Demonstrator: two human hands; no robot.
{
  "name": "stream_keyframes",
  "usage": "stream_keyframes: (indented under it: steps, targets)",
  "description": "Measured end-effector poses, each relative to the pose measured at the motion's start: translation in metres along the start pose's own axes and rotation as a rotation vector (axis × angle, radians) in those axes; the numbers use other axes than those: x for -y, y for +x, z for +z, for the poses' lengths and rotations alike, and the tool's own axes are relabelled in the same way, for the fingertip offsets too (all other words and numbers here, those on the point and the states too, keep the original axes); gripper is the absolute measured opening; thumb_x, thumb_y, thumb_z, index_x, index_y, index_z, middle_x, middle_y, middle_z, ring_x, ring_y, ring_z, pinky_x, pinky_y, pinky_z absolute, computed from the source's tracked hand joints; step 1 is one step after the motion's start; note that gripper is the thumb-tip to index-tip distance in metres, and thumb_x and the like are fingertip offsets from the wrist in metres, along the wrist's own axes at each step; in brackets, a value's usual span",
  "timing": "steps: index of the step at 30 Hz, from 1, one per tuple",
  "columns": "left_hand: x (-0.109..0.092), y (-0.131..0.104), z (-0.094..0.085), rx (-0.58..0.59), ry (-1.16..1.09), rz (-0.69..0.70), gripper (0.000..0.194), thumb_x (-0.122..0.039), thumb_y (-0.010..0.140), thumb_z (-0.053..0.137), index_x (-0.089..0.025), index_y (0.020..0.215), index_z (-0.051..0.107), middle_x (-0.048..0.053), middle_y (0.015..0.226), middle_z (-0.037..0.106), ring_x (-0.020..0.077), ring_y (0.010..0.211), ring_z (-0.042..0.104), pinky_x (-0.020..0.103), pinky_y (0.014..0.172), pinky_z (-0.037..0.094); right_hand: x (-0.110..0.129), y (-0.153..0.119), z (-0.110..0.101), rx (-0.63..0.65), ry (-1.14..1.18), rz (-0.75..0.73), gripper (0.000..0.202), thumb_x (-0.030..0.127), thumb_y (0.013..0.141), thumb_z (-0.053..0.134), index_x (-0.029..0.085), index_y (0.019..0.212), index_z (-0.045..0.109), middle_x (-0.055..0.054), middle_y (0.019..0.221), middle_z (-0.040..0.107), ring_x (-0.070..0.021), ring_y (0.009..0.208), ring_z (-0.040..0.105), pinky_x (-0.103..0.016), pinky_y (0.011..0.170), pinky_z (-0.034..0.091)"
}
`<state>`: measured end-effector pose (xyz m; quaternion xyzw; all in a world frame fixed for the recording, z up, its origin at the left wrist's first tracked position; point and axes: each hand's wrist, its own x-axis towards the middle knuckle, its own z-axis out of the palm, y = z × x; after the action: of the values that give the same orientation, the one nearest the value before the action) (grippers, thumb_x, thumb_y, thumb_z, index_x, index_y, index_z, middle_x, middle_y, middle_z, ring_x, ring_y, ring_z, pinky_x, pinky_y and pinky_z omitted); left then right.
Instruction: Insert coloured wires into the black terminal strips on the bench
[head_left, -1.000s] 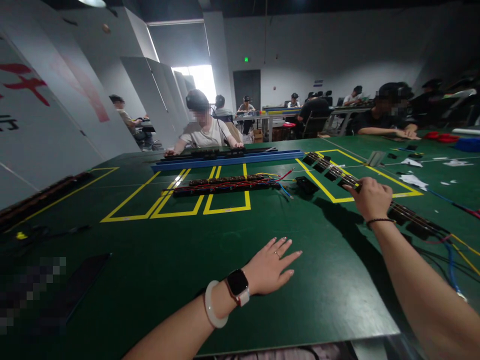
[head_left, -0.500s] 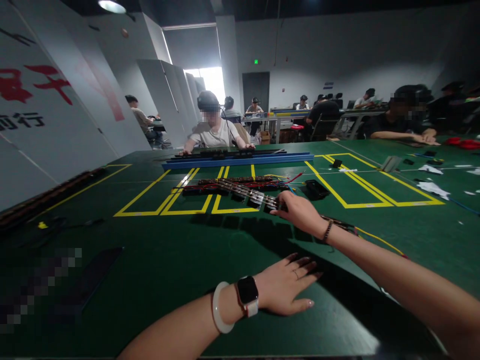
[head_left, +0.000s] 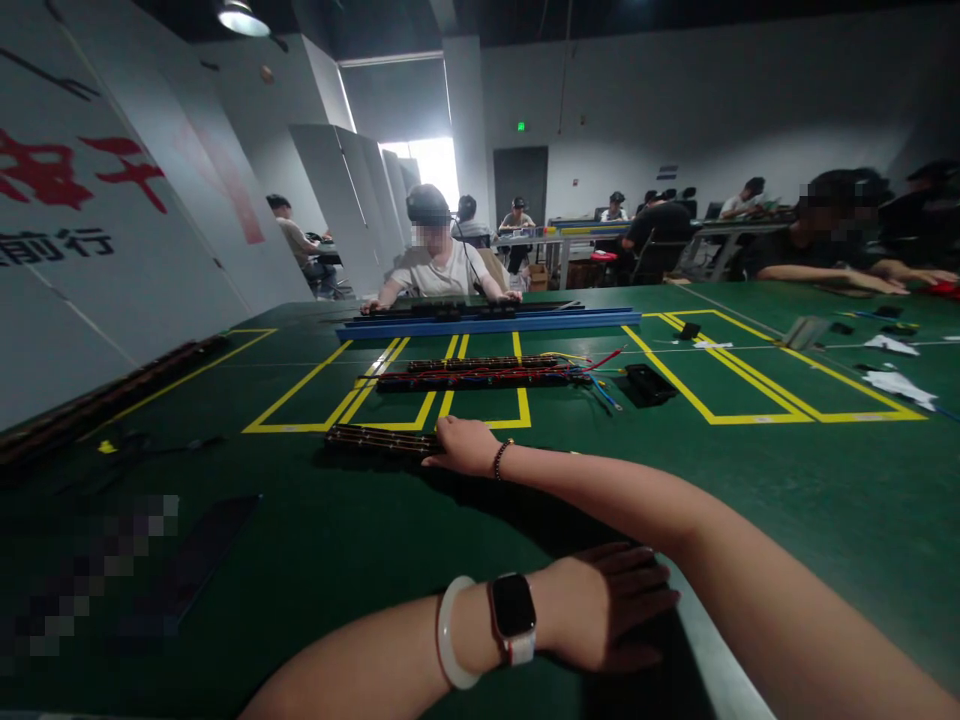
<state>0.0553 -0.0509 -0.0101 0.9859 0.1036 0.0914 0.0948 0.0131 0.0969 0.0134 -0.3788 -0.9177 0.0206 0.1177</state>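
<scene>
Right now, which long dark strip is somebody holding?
The dark strip in the right hand, sticking out leftward from its grip. The red-wired strip farther back and the far-left strip have no hand on them.

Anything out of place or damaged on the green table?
Loose white scraps litter the table's right side, and a small black piece sits at the yellow tape, apart from the other parts. No spill visible; the dark strip in the right hand shows no obvious damage.
</scene>
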Motion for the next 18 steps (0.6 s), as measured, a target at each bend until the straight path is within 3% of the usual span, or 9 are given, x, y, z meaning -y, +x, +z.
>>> stream_keyframes:
  steps: [3,7,12,15,18]
  targets:
    - [0.004,0.002,0.009,-0.079,0.026,0.074,0.049,-0.035,0.088,0.041,-0.010,0.130,0.040,0.013,0.131,0.049,0.0217,0.128,0.035,0.034,0.106,0.027,0.007,0.013,0.011,-0.015,-0.011,-0.033,0.049,0.058,0.079,0.054,0.013,0.098,0.050,-0.012,0.098,0.061,-0.0237,0.086,0.059,-0.033,0.072,0.046]
    - [0.008,0.007,0.018,-0.134,0.049,0.116,0.032,-0.025,0.088,0.041,-0.014,0.116,0.053,0.011,0.116,0.060,0.0194,0.116,0.049,0.030,0.097,0.036,0.009,0.024,0.020,-0.029,-0.023,-0.060,0.051,0.058,0.080,0.053,0.011,0.097,0.053,-0.013,0.097,0.062,-0.0253,0.090,0.057,-0.035,0.077,0.043]
    - [0.013,0.004,0.015,-0.201,0.064,0.197,0.026,-0.021,0.091,0.038,-0.014,0.101,0.061,0.009,0.095,0.068,0.0173,0.097,0.059,0.027,0.083,0.041,-0.014,0.011,0.000,-0.018,0.056,-0.179,0.035,0.047,0.084,0.054,0.014,0.093,0.059,-0.009,0.095,0.062,-0.0223,0.088,0.057,-0.033,0.078,0.041]
    - [0.015,0.002,0.009,-0.264,-0.023,0.027,0.028,-0.027,0.091,0.038,-0.016,0.089,0.063,0.007,0.078,0.068,0.0157,0.077,0.061,0.027,0.069,0.039,-0.048,-0.022,-0.022,-0.079,0.176,-0.161,0.028,0.039,0.086,0.053,0.015,0.098,0.062,-0.008,0.098,0.061,-0.0191,0.089,0.057,-0.030,0.079,0.041]
    - [0.019,0.002,0.003,-0.339,-0.197,-0.241,0.028,-0.034,0.089,0.042,-0.017,0.080,0.063,0.005,0.073,0.067,0.0147,0.071,0.060,0.027,0.068,0.038,-0.087,-0.068,-0.035,-0.092,0.315,-0.065,0.023,0.035,0.087,0.052,0.016,0.095,0.063,-0.007,0.094,0.063,-0.0172,0.088,0.057,-0.027,0.078,0.042]
